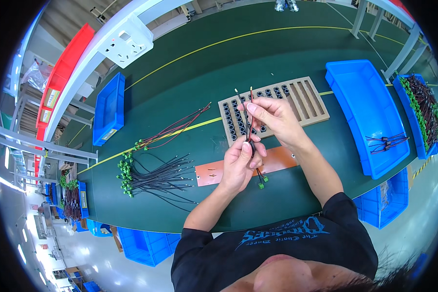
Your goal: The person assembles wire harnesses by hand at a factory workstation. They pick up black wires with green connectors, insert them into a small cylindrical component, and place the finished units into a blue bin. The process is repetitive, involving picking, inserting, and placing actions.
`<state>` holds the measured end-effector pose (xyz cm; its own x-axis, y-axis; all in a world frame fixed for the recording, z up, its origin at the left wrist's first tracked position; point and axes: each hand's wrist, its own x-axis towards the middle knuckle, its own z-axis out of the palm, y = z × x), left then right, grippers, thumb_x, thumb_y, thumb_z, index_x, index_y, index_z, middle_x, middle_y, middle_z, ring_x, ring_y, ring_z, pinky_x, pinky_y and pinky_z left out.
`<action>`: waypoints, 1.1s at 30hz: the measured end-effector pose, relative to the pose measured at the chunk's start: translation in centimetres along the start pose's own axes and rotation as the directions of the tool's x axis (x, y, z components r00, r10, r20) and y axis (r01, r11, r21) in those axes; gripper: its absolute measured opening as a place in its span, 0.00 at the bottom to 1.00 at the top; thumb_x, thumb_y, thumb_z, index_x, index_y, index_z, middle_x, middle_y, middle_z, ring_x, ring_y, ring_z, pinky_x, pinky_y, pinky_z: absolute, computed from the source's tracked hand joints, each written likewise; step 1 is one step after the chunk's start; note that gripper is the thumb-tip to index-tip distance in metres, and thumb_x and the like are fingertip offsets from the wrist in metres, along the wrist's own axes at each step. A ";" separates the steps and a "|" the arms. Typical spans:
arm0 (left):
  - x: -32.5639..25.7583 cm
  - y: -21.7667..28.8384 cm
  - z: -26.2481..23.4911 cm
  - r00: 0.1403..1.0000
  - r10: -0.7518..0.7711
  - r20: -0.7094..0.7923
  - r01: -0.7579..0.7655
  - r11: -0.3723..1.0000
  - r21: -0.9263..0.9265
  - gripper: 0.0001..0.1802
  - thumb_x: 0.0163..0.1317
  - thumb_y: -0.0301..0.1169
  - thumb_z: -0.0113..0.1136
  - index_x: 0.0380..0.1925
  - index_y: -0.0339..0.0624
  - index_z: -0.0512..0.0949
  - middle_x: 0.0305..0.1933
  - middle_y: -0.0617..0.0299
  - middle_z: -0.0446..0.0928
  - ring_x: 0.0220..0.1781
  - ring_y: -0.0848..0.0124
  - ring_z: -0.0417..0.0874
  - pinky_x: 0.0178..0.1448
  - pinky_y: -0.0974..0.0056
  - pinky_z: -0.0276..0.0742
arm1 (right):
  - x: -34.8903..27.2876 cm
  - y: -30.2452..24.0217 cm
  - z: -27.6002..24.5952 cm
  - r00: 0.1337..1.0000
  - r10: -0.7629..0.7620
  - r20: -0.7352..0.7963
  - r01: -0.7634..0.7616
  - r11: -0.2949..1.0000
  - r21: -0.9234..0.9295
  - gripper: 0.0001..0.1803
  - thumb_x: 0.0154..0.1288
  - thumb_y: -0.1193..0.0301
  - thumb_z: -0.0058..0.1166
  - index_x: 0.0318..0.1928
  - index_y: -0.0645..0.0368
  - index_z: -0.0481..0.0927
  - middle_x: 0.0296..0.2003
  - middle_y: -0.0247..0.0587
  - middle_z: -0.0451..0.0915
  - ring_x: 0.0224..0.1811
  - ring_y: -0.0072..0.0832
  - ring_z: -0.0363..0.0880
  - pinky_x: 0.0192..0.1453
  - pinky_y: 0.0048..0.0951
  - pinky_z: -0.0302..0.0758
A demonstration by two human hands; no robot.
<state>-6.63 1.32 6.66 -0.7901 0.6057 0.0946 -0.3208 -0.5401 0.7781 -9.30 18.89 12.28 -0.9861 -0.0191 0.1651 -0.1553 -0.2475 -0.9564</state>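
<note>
In front of me, my left hand [242, 164] is closed around a black wire and a red wire, with a small dark part showing at its fingertips. My right hand [277, 119] pinches the wires [251, 93] higher up, where their bare tips point away from me. Below my left hand hang the green connectors [262, 185] at the other ends. Behind both hands lies a tan slotted tray [307, 100] with rows of black ring-like parts [232, 124], partly hidden by my right hand. An orange-brown strip [211, 174] lies under my hands.
Left of my hands, black wires [160, 180] with green connectors lie fanned out, and red-and-black wires [180, 127] lie beyond them. A blue bin [370, 109] at the right holds a few wires; another blue bin [107, 109] stands far left. A white socket box [126, 43] hangs on the frame.
</note>
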 end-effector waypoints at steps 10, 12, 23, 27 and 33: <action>0.0 -0.4 0.0 0.999 -0.032 0.008 0.032 0.998 0.056 0.19 0.84 0.44 0.46 0.57 0.39 0.73 0.41 0.57 0.80 0.28 0.80 0.61 0.35 0.71 0.60 | -0.1 -0.5 -0.2 0.999 0.037 0.034 -0.038 0.999 0.006 0.18 0.80 0.62 0.55 0.49 0.66 0.87 0.28 0.32 0.83 0.26 0.12 0.70 0.31 0.19 0.68; 0.1 -0.3 -0.2 0.999 -0.031 0.016 0.030 0.998 0.057 0.20 0.84 0.44 0.45 0.57 0.38 0.73 0.40 0.58 0.80 0.28 0.80 0.60 0.35 0.71 0.59 | -0.2 -0.7 -0.4 0.996 0.070 0.057 -0.072 0.996 0.050 0.18 0.81 0.63 0.55 0.47 0.67 0.87 0.29 0.33 0.85 0.24 0.12 0.71 0.28 0.18 0.68; -0.2 -1.2 -0.7 0.987 -0.140 0.076 0.130 0.984 0.119 0.24 0.84 0.45 0.44 0.62 0.36 0.74 0.37 0.62 0.76 0.28 0.80 0.58 0.34 0.71 0.57 | -0.5 0.1 0.6 0.998 0.069 0.010 -0.068 0.997 -0.026 0.15 0.81 0.66 0.53 0.43 0.66 0.86 0.28 0.36 0.85 0.16 0.10 0.66 0.20 0.18 0.64; -0.4 -1.7 0.2 0.991 -0.091 0.101 0.080 0.991 0.109 0.26 0.84 0.45 0.45 0.67 0.36 0.71 0.39 0.61 0.76 0.29 0.79 0.59 0.36 0.71 0.58 | 0.2 -0.7 -0.3 0.994 0.101 0.045 -0.107 0.979 0.172 0.14 0.81 0.67 0.54 0.50 0.67 0.86 0.30 0.36 0.84 0.19 0.10 0.67 0.24 0.16 0.65; -0.4 -2.0 0.2 0.991 -0.117 0.059 0.111 0.989 0.094 0.27 0.84 0.45 0.45 0.69 0.36 0.69 0.39 0.60 0.77 0.30 0.79 0.59 0.37 0.70 0.59 | 0.5 -0.3 -1.4 0.998 0.059 0.007 -0.059 0.994 0.090 0.14 0.79 0.68 0.57 0.51 0.67 0.87 0.31 0.35 0.85 0.22 0.11 0.70 0.26 0.16 0.68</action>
<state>-5.61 2.27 5.15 -0.7149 0.6981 0.0400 -0.3555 -0.4121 0.8389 -9.88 20.31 12.31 -0.9930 -0.0406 0.1105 -0.0909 -0.3325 -0.9387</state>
